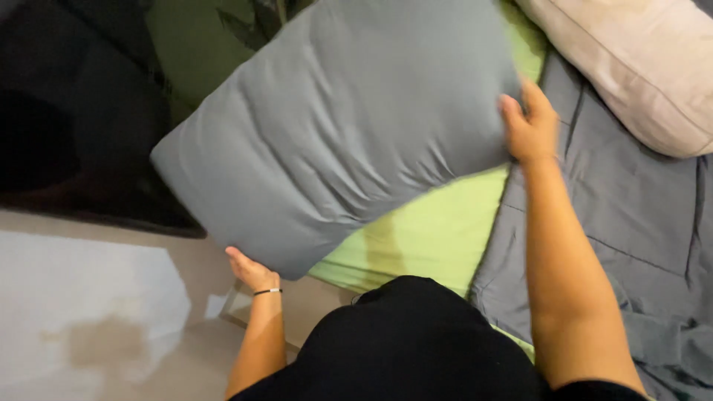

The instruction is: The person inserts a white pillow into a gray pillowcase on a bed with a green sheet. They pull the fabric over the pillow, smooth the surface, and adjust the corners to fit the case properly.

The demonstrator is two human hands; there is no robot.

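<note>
My left hand [251, 270] cups the pillow [334, 126] from below; my right hand [529, 122] clasps its far edge. Weak corner holds: it may slip onto the floor [89, 312].

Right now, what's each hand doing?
Left hand: closed on the lower corner of the grey pillow.
Right hand: gripping the same pillow's right edge.

The grey pillow [334, 134] ran off the top edge and hid the left hand's [252, 271] fingers beneath its corner. The beige pillow [639, 67] was cut at the top and right edges. The right hand [529, 122] was motion-blurred.
</note>
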